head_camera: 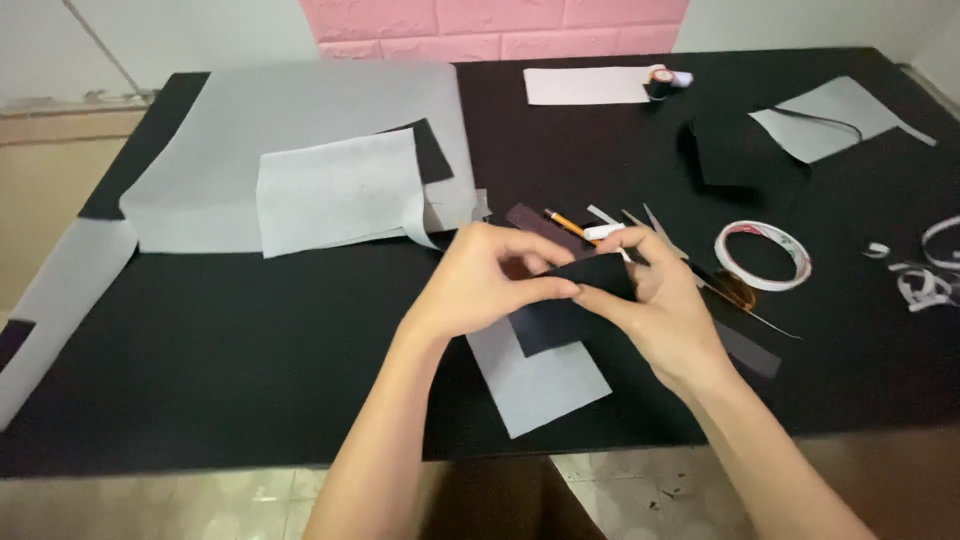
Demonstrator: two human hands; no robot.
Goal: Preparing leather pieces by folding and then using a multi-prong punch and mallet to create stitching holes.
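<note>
Black felt piece (575,300): light, limp, probably non-slip; pinched at top edge by left hand (480,280) and right hand (655,300), fingers closed, tape roll (762,256) at three o'clock.

Single head view, looking steeply down, close over black table (250,350)

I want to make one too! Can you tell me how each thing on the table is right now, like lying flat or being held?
left hand: pinching the black felt piece
right hand: gripping the black felt piece
black felt piece: held up, bent
small grey sheet: flat under the hands
tape roll: lying flat, untouched
pencil: lying on the table
big grey sheet: spread flat
scissors: lying down; open or closed, cannot tell
</note>
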